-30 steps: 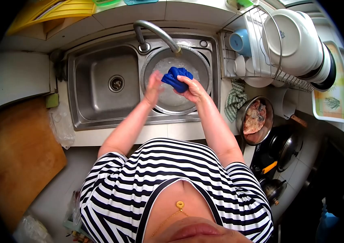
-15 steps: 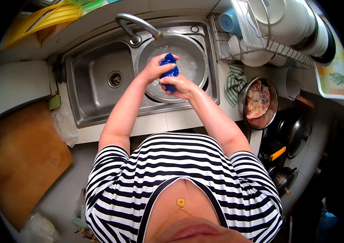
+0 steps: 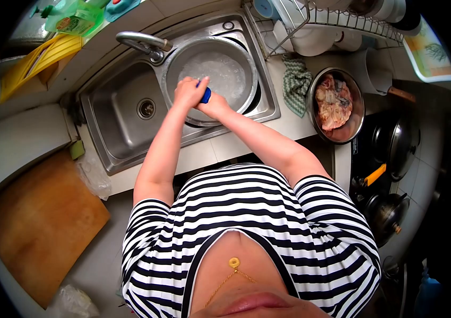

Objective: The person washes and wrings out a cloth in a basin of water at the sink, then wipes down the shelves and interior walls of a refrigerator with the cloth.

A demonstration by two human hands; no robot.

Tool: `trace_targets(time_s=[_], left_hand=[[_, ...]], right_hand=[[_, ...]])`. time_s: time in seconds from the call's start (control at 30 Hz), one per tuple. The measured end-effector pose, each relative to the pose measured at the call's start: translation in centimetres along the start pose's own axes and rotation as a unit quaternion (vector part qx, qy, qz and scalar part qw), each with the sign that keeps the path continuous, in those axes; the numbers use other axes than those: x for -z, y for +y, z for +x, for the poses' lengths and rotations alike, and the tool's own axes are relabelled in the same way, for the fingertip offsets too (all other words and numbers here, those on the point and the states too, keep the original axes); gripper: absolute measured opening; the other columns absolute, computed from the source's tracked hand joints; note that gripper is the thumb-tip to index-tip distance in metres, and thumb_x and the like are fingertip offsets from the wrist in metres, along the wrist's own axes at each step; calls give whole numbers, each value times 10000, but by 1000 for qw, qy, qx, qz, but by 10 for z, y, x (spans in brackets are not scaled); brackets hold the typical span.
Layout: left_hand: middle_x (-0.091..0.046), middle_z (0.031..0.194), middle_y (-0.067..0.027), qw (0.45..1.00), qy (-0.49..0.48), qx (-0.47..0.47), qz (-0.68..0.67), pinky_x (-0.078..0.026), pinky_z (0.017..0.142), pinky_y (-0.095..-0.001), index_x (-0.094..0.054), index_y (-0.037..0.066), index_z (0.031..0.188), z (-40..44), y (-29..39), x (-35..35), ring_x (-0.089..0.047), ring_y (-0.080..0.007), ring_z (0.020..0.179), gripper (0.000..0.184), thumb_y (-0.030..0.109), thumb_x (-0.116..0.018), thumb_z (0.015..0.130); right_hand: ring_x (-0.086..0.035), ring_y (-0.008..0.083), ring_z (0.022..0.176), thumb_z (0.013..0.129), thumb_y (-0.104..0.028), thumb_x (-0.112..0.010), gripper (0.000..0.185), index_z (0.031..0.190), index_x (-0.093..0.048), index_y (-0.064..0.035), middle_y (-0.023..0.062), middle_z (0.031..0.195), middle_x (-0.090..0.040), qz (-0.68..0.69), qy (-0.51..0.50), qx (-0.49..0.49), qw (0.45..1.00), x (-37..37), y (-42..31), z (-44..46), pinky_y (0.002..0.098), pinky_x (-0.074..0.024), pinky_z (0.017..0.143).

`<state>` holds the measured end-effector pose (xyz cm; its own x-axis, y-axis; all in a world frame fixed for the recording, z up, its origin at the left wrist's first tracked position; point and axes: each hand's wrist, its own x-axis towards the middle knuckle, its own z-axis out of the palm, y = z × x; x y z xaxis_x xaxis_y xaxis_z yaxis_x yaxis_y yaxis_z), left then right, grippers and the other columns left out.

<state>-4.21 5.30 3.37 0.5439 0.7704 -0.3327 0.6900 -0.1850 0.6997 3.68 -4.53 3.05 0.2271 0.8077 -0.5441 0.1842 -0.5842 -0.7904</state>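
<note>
A blue cloth is squeezed small between my two hands, mostly hidden by the fingers. My left hand is closed round it from the left side, and my right hand closes on it from the right. Both hands are over the near left edge of a round metal basin, which holds bubbly water and sits in the right bowl of the steel sink. The curved faucet stands behind the sink, its spout left of the basin.
Right of the sink lie a green-and-white patterned cloth and a metal bowl with raw meat. A wire dish rack is behind them. Dark pots with lids stand at right. A brown board is at left.
The blue cloth was loose in my right hand, then gripped by both; now it is bunched tighter. My hands have come closer together. The view has turned and shifted, and more of the green bottle shows.
</note>
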Motion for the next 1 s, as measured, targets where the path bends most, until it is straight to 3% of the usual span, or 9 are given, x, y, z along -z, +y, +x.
trace_targets(time_s=[0.07,0.17,0.27,0.37,0.43,0.53,0.67,0.8,1.0], left_hand=[[-487,1271,-159,969,-100,9,-225,-420,898,-325,-622,69,1098,5,-28,21,-508,-248,1110,353,301,-513,856],[-378,1336,-233,733,-223,-34,-641,-377,969,-479,-362,136,1356,-29,4,45,-362,-407,1234,617,403,-550,833],[-331,1355,-268,504,-255,-177,-806,-364,941,-579,-394,177,1340,-45,33,35,-296,-501,1233,662,477,-602,788],[-317,1364,-267,607,-306,-240,-693,-363,946,-579,-440,198,1311,-37,21,44,-290,-499,1239,651,467,-647,755],[-426,1281,-283,675,-334,-162,-637,-408,922,-526,-505,128,1257,-41,35,63,-427,-479,1155,534,173,-659,747],[-625,981,-199,814,-334,-60,-472,-467,869,-424,-548,19,1175,-51,75,85,-593,-321,983,404,45,-595,774],[-584,725,-38,906,-284,-44,-310,-475,701,-270,-639,30,1005,-60,111,83,-575,-131,731,241,124,-638,784],[-556,613,-8,983,-143,-90,-70,-438,568,-252,-623,41,723,-70,132,64,-496,-99,582,244,272,-668,788],[-569,605,-118,993,63,-94,18,-436,558,-305,-624,14,734,-58,122,34,-544,-178,565,354,350,-590,839]], right_hand=[[-438,51,488,682,-436,-727,409,854,-536,-118,-21,674,-522,215,-154,-114,958,15,-26,-23,226,-310,389],[-446,45,484,778,-444,-655,353,858,-513,-131,-13,670,-516,491,-301,-155,803,23,-54,-43,163,-284,373],[-446,52,499,828,-442,-593,350,893,-501,-111,-2,705,-514,610,-362,-181,681,18,-60,-50,157,-300,361],[-494,63,545,840,-408,-585,328,908,-513,-96,3,723,-537,648,-367,-197,637,22,-70,-67,159,-357,379],[-522,67,576,834,-331,-606,273,916,-523,-84,7,740,-553,603,-277,-119,739,29,-88,-83,159,-383,393],[-525,69,575,796,-173,-626,174,908,-531,-81,2,729,-551,566,-295,-145,756,34,-79,-83,157,-370,392],[-472,62,512,742,-108,-642,130,793,-524,-92,-13,667,-511,482,-303,-127,812,40,-67,-77,174,-290,359],[-382,56,445,697,-87,-651,138,742,-522,-109,-25,614,-468,375,-233,-82,894,43,-72,-82,197,-216,365],[-441,90,463,698,-210,-675,204,753,-565,-47,12,576,-511,200,-136,-9,970,38,-56,-51,291,-328,402]])
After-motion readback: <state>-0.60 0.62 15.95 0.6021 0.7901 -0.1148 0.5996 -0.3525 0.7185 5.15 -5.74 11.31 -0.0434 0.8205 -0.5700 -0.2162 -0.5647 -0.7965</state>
